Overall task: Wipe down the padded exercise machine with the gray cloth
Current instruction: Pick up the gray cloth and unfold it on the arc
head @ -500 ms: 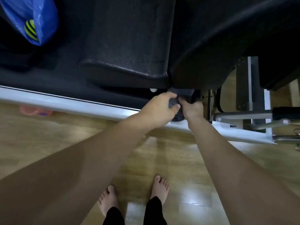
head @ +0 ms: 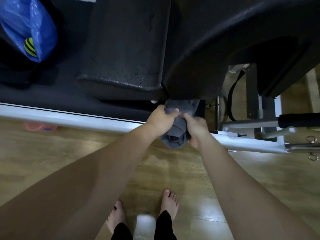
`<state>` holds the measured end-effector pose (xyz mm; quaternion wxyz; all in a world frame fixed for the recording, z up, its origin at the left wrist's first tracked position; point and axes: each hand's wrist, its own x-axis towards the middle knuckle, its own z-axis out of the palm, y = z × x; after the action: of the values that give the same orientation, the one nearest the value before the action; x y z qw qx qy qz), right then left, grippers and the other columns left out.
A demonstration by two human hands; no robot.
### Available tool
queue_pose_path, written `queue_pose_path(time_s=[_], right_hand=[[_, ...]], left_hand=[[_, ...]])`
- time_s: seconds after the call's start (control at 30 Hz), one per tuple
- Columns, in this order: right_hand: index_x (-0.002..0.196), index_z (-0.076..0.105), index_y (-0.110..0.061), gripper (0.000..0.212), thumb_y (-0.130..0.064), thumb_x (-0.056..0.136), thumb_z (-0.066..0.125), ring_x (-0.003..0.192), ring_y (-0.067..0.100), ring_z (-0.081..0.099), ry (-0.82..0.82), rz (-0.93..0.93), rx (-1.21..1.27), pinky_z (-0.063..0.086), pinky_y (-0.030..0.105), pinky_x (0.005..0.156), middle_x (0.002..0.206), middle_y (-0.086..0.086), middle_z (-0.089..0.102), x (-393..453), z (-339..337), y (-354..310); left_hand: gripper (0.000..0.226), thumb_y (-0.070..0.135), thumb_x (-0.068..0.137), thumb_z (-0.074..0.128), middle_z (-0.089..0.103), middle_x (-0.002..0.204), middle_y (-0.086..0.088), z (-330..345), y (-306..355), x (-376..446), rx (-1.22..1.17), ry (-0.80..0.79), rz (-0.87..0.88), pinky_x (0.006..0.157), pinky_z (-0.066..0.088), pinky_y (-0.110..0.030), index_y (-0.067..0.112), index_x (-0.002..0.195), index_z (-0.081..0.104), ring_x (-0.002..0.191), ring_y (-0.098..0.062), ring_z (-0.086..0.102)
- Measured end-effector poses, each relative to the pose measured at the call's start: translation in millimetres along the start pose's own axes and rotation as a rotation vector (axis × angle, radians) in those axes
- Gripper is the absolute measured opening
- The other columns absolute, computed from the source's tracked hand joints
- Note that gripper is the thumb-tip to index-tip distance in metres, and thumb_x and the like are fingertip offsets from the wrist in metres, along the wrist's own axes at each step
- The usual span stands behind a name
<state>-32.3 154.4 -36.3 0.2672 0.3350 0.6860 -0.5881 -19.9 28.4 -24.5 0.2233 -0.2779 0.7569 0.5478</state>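
The gray cloth (head: 176, 134) hangs bunched between both hands, just below the front edge of the black padded exercise machine (head: 124, 54). My left hand (head: 161, 119) grips its upper left part and my right hand (head: 195, 129) grips its right side. The cloth's top end runs up under a second, curved black pad (head: 225, 40) and is hidden there. Both hands are over the machine's white frame rail (head: 69, 116).
A blue plastic bag (head: 29, 26) with a yellow-striped ball lies on the machine at the upper left. A pink object (head: 40, 126) sits on the wooden floor under the rail. Metal bars, a black strap and clips (head: 311, 149) stand at the right. My bare feet are below.
Both hands have pulled back toward me and downward, drawing more of the gray cloth out from under the pad so that it now hangs in view.
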Motion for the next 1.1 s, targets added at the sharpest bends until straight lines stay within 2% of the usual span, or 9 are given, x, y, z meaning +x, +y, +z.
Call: queue_pose_path(time_s=[0.17,0.33,0.53,0.63,0.7,0.77,0.87,1.0,1.1], right_hand=[[0.102,0.073,-0.001,0.024,-0.02,0.089,0.068,0.089,0.031,0.074,-0.124,0.059,0.132,0.058,0.042,0.082,0.094,0.014,0.077,-99.9,-38.8,-2.0],[0.103,0.072,-0.006,0.015,-0.012,0.093,0.062,0.092,0.025,0.073,-0.211,-0.009,0.075,0.057,0.037,0.08,0.1,0.012,0.077,-218.8,-96.4,-33.8],[0.107,0.067,-0.017,0.014,-0.024,0.095,0.064,0.093,0.014,0.07,-0.102,-0.357,-0.094,0.058,0.034,0.079,0.105,0.002,0.074,-308.4,-147.7,-116.5],[0.137,0.046,-0.022,0.048,-0.032,0.094,0.066,0.097,0.003,0.06,0.058,-0.634,-0.224,0.048,0.017,0.072,0.119,-0.005,0.058,-337.7,-168.3,-168.4],[0.148,0.031,-0.03,0.065,-0.031,0.093,0.066,0.108,0.008,0.054,0.138,-0.821,-0.316,0.049,0.025,0.083,0.129,-0.004,0.044,-351.8,-184.0,-198.4],[0.15,0.029,-0.034,0.063,-0.034,0.096,0.061,0.124,0.014,0.048,0.128,-0.924,-0.343,0.046,0.041,0.102,0.139,-0.002,0.037,-359.8,-196.6,-222.8],[0.154,0.024,-0.032,0.066,-0.053,0.097,0.05,0.136,0.02,0.041,0.12,-0.915,-0.419,0.036,0.05,0.112,0.153,0.0,0.032,-360.0,-209.5,-248.4],[0.154,0.022,-0.029,0.089,-0.068,0.084,0.058,0.132,0.016,0.046,0.089,-0.826,-0.334,0.043,0.031,0.099,0.154,0.002,0.034,-346.3,-228.3,-272.4],[0.145,0.027,-0.035,0.098,-0.075,0.067,0.069,0.12,0.015,0.057,0.033,-0.772,-0.151,0.053,0.039,0.097,0.142,0.001,0.046,-329.1,-241.6,-287.9]], left_hand=[[0.049,0.048,0.078,0.079,0.078,0.097,-0.01,-16.0,22.5,-81.3,-0.368,-0.111,-0.217,0.095,0.057,-0.044,0.006,0.102,0.074,0.093,-0.025,0.075],[0.045,0.027,0.08,0.079,0.076,0.107,-0.012,-25.2,68.7,-187.5,-0.553,-0.231,-0.333,0.094,0.057,-0.046,0.005,0.117,0.067,0.1,-0.029,0.073],[0.038,0.021,0.083,0.076,0.076,0.11,-0.004,-32.1,187.1,-277.6,-0.536,-0.162,-0.03,0.088,0.059,-0.041,0.015,0.119,0.065,0.099,-0.022,0.074],[0.036,0.021,0.084,0.075,0.074,0.111,-0.001,-34.6,253.0,-304.0,-0.523,-0.1,0.16,0.086,0.06,-0.039,0.019,0.118,0.064,0.1,-0.019,0.072],[0.04,0.023,0.085,0.075,0.072,0.114,0.001,-30.8,285.2,-317.7,-0.463,-0.054,0.278,0.086,0.059,-0.036,0.022,0.123,0.061,0.102,-0.017,0.071],[0.041,0.027,0.087,0.073,0.072,0.116,0.001,-21.9,307.9,-327.4,-0.433,-0.062,0.342,0.09,0.058,-0.037,0.022,0.125,0.06,0.104,-0.016,0.07],[0.032,0.034,0.097,0.061,0.073,0.117,-0.004,-7.0,331.9,-334.1,-0.49,-0.136,0.359,0.097,0.055,-0.039,0.016,0.123,0.063,0.106,-0.018,0.071],[0.04,0.043,0.105,0.041,0.073,0.117,-0.004,7.9,357.4,-325.4,-0.417,-0.157,0.43,0.104,0.05,-0.04,0.016,0.116,0.068,0.111,-0.015,0.068],[0.042,0.047,0.105,0.033,0.072,0.118,0.001,17.2,376.0,-310.2,-0.318,-0.197,0.493,0.107,0.048,-0.04,0.027,0.113,0.069,0.113,-0.011,0.066]])
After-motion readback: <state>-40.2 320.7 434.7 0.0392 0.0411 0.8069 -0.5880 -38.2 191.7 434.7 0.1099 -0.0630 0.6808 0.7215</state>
